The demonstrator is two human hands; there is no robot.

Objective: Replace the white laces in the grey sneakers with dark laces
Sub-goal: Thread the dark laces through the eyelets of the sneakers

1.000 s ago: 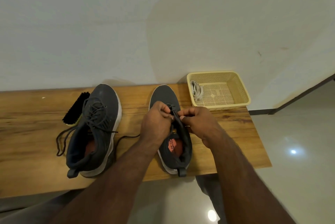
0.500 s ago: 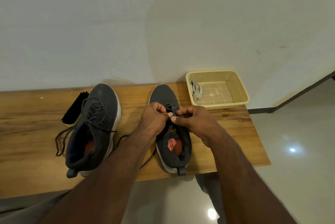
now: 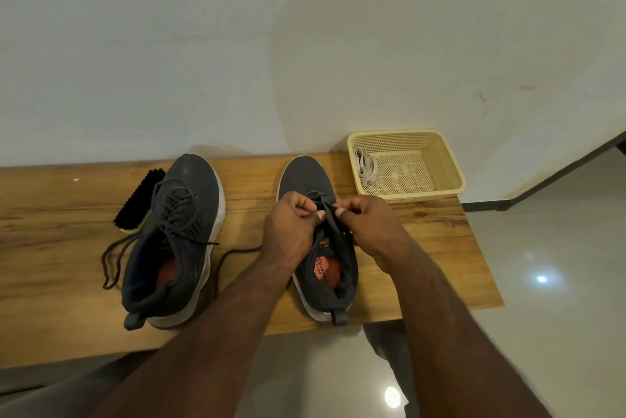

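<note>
The right sneaker [image 3: 318,248] sat on the desk [image 3: 440,248]; over its eyelets both hands pinched the dark lace [image 3: 327,211], left hand [image 3: 291,224] and right hand [image 3: 369,224] hiding most lacing. The left sneaker [image 3: 179,231] stood laced, half covering a brush [image 3: 139,201]. White laces [image 3: 365,167] lay in the basket [image 3: 440,160].

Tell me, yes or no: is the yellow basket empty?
No: a bundle of white laces lies in the left part of the yellow basket.
</note>
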